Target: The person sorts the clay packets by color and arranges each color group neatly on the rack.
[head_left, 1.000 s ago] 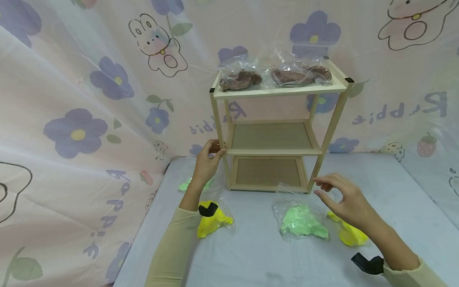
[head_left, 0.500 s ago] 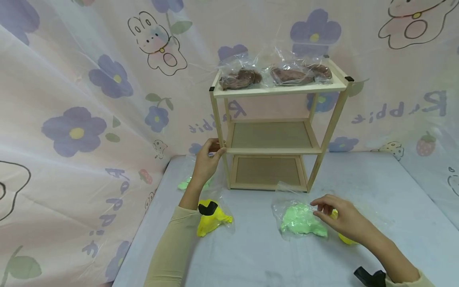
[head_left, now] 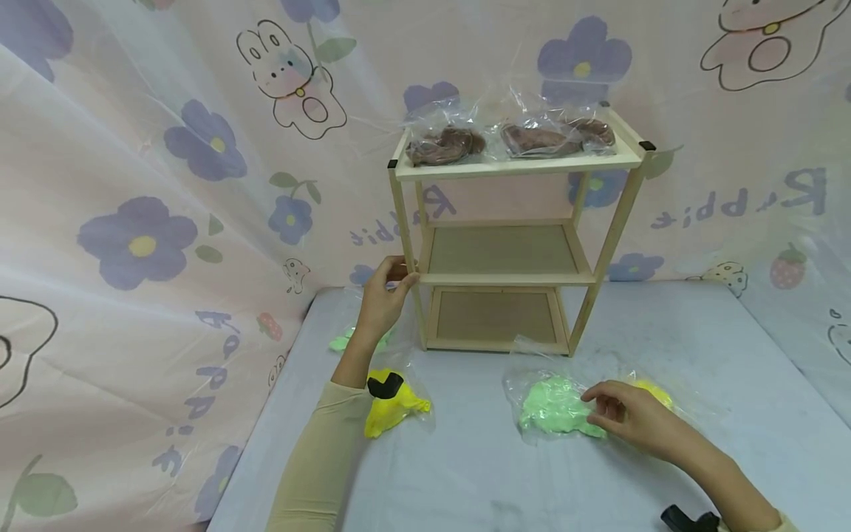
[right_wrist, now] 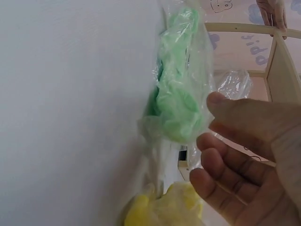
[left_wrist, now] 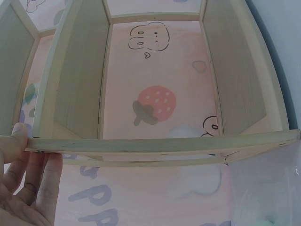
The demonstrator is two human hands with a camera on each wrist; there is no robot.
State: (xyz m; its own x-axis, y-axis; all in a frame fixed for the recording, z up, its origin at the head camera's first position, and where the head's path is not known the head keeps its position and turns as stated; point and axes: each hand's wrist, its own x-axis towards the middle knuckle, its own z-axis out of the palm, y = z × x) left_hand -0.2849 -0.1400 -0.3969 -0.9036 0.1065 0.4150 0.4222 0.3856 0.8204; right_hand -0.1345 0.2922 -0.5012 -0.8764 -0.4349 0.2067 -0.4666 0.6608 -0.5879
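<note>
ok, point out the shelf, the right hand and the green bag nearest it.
Shelf (head_left: pixel 504 251): head view, bare middle board.
Right hand (head_left: pixel 633 417): head view, back of the hand.
Green bag (head_left: pixel 555 405): head view, middle of its green part.

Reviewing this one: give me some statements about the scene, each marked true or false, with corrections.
1. The left hand grips a post of the wooden rack. True.
2. The brown bagged pieces lie on the rack's middle shelf. False: they are on the top shelf.
3. A bag of green material lies on the table near the right hand. True.
4. The right hand grips the rack too. False: it is apart from the rack.
</note>
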